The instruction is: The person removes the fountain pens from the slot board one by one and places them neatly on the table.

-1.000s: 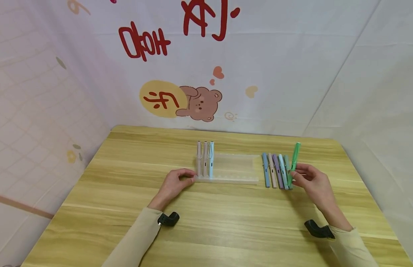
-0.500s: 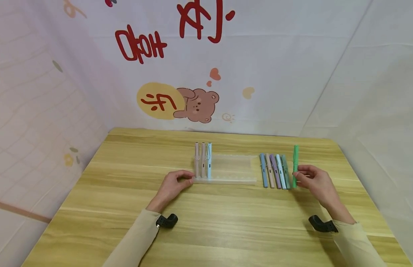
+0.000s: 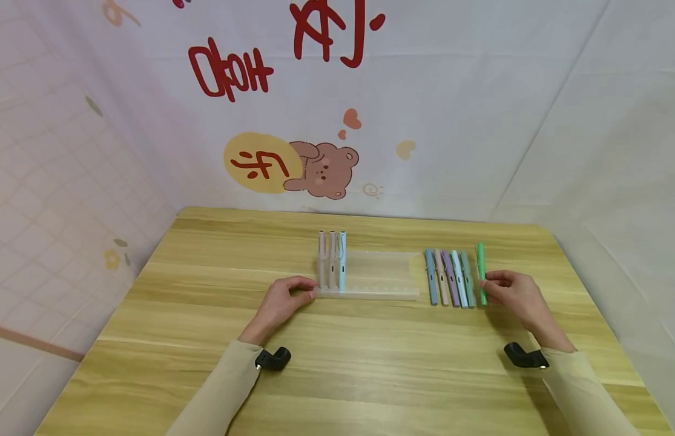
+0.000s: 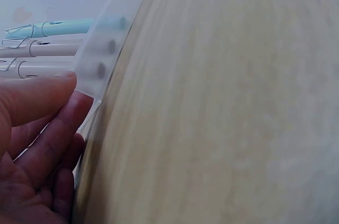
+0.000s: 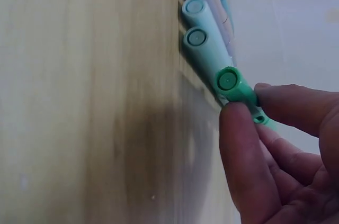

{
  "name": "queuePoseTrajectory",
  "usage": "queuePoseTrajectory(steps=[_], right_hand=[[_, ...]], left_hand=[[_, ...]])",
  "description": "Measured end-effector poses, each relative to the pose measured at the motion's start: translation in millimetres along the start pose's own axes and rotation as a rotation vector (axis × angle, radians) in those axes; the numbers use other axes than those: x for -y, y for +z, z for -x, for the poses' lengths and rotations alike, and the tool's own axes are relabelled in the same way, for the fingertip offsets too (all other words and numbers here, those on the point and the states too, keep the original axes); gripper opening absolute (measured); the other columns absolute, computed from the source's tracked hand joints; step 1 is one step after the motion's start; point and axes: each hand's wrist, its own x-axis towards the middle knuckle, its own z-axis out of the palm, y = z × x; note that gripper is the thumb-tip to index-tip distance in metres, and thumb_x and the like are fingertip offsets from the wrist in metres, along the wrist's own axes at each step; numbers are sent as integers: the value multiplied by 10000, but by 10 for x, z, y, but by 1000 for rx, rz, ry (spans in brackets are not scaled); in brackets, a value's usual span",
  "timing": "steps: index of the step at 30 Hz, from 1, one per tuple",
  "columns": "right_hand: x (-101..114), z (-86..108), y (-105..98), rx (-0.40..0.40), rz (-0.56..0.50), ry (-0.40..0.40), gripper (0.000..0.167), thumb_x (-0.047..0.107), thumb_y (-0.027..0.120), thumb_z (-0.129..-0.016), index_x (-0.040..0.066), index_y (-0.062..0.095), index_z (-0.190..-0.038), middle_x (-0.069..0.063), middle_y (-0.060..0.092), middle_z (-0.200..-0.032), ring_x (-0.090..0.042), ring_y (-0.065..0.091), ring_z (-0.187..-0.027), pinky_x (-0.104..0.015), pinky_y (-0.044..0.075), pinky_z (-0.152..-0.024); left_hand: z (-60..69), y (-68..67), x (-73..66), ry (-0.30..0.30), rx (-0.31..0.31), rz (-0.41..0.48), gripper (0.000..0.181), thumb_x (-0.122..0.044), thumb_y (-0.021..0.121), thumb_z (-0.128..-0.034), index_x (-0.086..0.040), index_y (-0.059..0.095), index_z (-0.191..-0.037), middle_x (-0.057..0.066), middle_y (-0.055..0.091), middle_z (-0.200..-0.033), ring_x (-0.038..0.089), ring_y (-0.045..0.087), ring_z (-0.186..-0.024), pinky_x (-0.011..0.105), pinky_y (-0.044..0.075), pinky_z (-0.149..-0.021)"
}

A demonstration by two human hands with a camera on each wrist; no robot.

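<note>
My left hand [image 3: 279,304] pinches the left front corner of a clear plastic pen holder [image 3: 383,295], its thumb and fingertips at the edge in the left wrist view. Three capped pens stand side by side in the holder's left end: two greyish-pink pens [image 3: 332,266] and a light blue pen [image 3: 342,260]. Over at the right, my right hand [image 3: 517,298] holds a bright green pen [image 3: 481,266] between thumb and fingers. In the right wrist view the green pen's end [image 5: 228,80] points toward the camera, close beside the grey-green pen [image 5: 197,37].
Between holder and right hand lies a row of several pens: blue [image 3: 431,278], beige-pink [image 3: 442,278], purple [image 3: 451,280], pale blue [image 3: 459,281] and grey-green [image 3: 468,281]. The wooden table [image 3: 359,363] meets a printed white backdrop [image 3: 451,109] behind.
My right hand has carried the green pen from over the grey-green one rightward, then lowered it beside the row. My left hand keeps its place at the holder.
</note>
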Motion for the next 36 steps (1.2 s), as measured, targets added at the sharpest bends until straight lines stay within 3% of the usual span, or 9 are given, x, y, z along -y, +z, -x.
queuePoseTrajectory(steps=[12,20,36], right_hand=[[-21,-75,13,87,59,93,560,273,640,-1043,-185,535,-1347,-323,662,-1216,-279,742,-963,-313,614,-760],[10,-99,13,84,121,109,562,305,637,-1042,-162,557,-1344,-304,680,-1203,-291,747,-959,-329,614,-759],[2,-97,-9,79,107,131,593,331,662,-1027,-166,564,-1336,-280,694,-1176,-225,743,-919,-306,611,-747]], left_hand=[[24,-4,17,-19,10,10,181,-110,770,-932,-117,780,-1113,16,748,-1125,229,638,-1116,475,468,-1027],[13,-22,7,-10,12,14,171,-120,780,-927,-118,784,-1098,20,746,-1132,241,635,-1129,482,465,-1033],[-2,-12,-4,-9,3,7,168,-111,777,-928,-117,786,-1095,21,748,-1131,234,636,-1124,475,467,-1027]])
